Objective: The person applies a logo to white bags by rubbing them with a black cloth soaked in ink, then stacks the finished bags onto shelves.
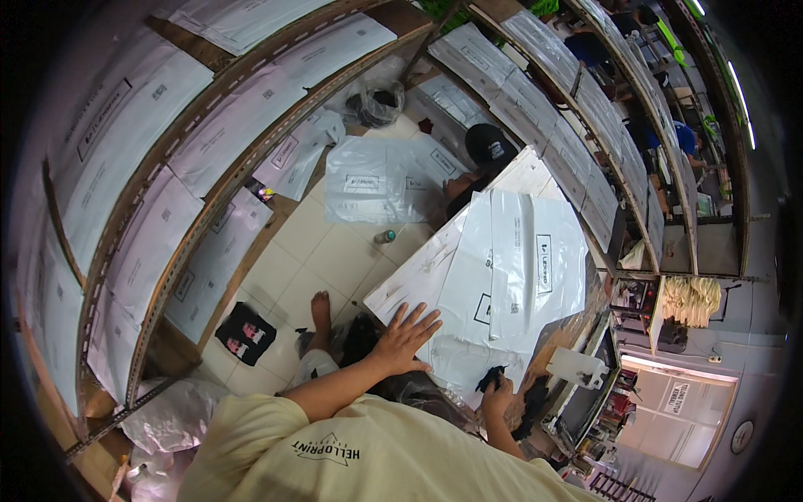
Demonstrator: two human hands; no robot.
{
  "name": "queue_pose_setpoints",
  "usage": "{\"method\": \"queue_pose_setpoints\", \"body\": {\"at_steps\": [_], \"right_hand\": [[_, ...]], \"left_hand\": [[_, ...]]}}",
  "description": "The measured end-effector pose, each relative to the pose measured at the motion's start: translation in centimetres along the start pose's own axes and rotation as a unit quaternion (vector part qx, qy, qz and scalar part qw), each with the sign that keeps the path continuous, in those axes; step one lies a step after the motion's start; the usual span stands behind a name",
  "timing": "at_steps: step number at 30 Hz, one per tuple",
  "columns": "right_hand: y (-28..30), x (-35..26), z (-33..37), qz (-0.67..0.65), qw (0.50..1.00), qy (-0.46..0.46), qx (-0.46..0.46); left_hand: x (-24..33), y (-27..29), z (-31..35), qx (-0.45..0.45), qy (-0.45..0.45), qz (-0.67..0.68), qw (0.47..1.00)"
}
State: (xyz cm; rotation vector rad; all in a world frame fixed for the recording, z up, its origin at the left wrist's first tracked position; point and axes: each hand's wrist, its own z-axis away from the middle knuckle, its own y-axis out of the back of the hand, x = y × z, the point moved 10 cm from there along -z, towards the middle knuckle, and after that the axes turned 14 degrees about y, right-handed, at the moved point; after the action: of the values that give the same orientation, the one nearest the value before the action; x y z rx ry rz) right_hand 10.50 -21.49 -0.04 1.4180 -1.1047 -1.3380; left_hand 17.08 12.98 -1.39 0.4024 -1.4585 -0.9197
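My left hand [406, 336] lies flat, fingers spread, on a stack of white plastic mailer bags [510, 268] piled on a table. My right hand [497, 397] is closed around a small black object [491, 379] at the near edge of the stack. A black garment [393, 381] lies under my left forearm on the table's near end.
Metal shelves [167, 209] full of white packages curve along the left; more shelves [585, 100] run on the right. Another person in a black cap [489, 144] sits on the tiled floor beyond the table. White bags [385, 177], a small bottle [384, 237] and a black printed item [245, 333] lie on the floor.
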Motion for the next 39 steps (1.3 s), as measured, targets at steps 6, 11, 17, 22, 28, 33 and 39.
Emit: {"method": "queue_pose_setpoints", "body": {"at_steps": [6, 11, 17, 22, 28, 33, 39], "right_hand": [[0.4, -1.3, -0.5, -0.01, 0.999, -0.023, -0.019], [0.1, -0.6, -0.4, -0.003, 1.0, -0.016, -0.017], [-0.2, -0.6, -0.4, 0.006, 1.0, 0.003, -0.014], [-0.2, -0.5, -0.5, 0.013, 1.0, -0.001, -0.028], [-0.3, -0.5, -0.2, 0.002, 1.0, 0.001, -0.018], [-0.2, -1.1, -0.4, 0.006, 1.0, 0.002, -0.006], [0.5, -2.3, -0.8, -0.023, 1.0, 0.003, -0.002]], "left_hand": [[-0.1, -0.2, 0.0, -0.008, 0.001, -0.005, 1.0], [0.0, -0.4, -0.1, -0.004, -0.002, -0.001, 1.0], [-0.1, -0.1, 0.0, 0.018, -0.007, -0.022, 1.0], [0.0, -0.3, 0.0, 0.011, -0.004, -0.009, 1.0], [0.0, -0.4, 0.0, 0.011, 0.0, -0.004, 1.0], [0.1, 0.3, 0.0, 0.011, -0.005, -0.009, 1.0], [0.0, -0.6, 0.0, 0.004, 0.0, -0.04, 0.999]]}}
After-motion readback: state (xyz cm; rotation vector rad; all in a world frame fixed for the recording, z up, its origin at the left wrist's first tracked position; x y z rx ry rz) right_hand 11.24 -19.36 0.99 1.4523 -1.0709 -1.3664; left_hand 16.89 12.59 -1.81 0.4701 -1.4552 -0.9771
